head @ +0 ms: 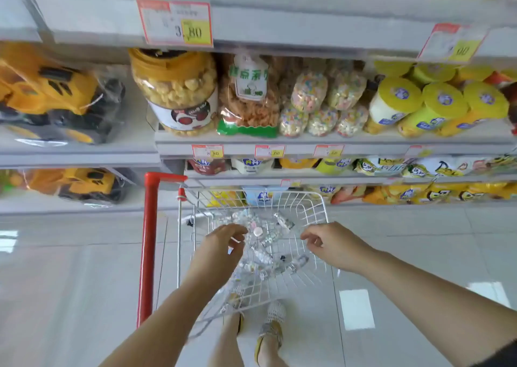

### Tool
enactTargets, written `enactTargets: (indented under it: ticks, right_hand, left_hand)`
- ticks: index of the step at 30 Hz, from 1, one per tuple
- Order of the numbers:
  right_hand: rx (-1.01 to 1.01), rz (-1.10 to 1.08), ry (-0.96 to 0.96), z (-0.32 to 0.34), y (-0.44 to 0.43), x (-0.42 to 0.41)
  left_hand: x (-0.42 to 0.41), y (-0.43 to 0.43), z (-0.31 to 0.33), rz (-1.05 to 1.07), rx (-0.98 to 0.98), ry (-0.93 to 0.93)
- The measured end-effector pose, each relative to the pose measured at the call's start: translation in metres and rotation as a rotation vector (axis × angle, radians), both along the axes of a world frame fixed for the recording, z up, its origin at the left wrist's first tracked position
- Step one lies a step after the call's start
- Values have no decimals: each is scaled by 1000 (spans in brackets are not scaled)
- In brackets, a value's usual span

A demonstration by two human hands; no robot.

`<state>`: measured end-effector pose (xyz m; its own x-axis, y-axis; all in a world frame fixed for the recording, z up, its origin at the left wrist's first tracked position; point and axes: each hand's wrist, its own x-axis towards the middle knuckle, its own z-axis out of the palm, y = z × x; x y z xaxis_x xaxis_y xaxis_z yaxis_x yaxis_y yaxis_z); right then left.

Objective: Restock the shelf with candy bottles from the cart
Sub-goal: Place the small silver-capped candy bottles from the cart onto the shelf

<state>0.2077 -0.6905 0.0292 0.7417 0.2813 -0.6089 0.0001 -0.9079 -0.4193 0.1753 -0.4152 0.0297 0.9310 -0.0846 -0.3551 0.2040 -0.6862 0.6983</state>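
Note:
Several clear candy bottles (263, 243) with pastel sweets lie jumbled in the white wire cart basket (316, 207). My left hand (223, 243) hovers over the pile with loosely curled fingers and holds nothing. My right hand (333, 243) hangs above the basket's right side, fingers also loosely curled and empty. More candy bottles (321, 100) of the same kind are stacked on the shelf (307, 140) ahead, between a snack bag and yellow-lidded tubs.
The cart's red handle post (148, 243) stands at the left. A popcorn jar (179, 92) and a green snack bag (249, 98) sit left of the shelved bottles, yellow-lidded tubs (436, 103) to the right. Toy trucks (50, 95) fill the left shelves. My feet (268, 330) stand below the basket.

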Motion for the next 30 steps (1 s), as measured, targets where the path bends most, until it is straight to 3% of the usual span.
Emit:
enactTargets:
  ticks: [11, 20, 25, 30]
  right_hand:
    - [-221, 219, 288, -210, -23, -20]
    - [-434, 640, 282, -294, 6, -15]
    - [-454, 686, 227, -306, 5, -18]
    - [-250, 474, 236, -291, -4, -14]
  left_hand:
    - [-19, -39, -179, -85, 145, 380]
    - [-14, -83, -293, -509, 252, 652]
    - [-19, -92, -310, -373, 232, 670]
    - [-21, -98, -298, -205, 133, 617]
